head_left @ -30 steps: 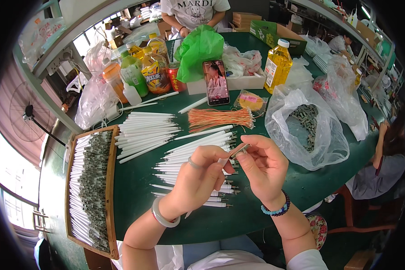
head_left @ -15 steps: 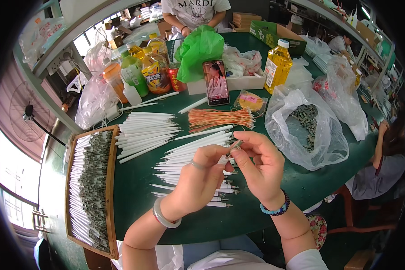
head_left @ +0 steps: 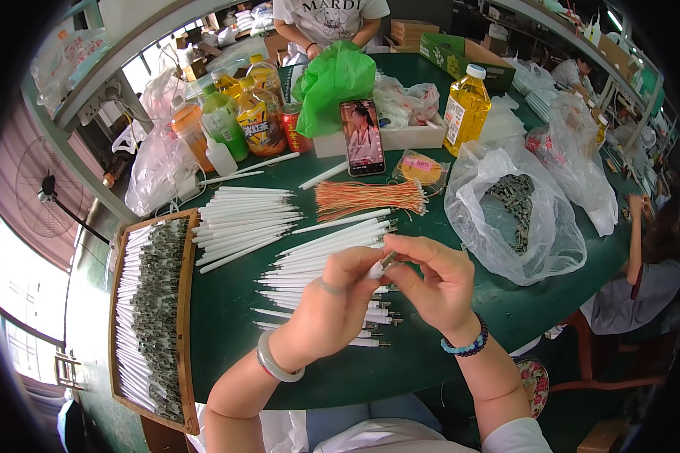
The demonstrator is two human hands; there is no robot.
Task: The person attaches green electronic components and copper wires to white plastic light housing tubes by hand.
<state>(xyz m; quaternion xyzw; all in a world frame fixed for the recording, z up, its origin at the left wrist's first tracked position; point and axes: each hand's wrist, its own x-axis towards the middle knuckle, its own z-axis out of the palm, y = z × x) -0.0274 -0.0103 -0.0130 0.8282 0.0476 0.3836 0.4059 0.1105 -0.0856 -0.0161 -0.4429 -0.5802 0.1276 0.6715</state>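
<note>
Over the table's front half, my left hand is closed round a white tube, whose end pokes out between thumb and forefinger. My right hand pinches a small metallic piece against that end; the fingers hide most of it. Below my hands lies a fanned row of white tubes, several with metal tips at the right. Another pile of white tubes sits left of it. Beyond my hands is a bundle of orange wires. Small dark green parts fill part of a clear plastic bag at the right.
At the left, a wooden tray holds many tubes with metallic ends. A lit phone stands against a white box. Drink bottles and a yellow-liquid bottle stand farther back. One person is across the table, another at right.
My right hand's fingers have closed in on the tube end, its forefinger shifting slightly left and down. The small piece is now more covered. My left hand has barely moved.
</note>
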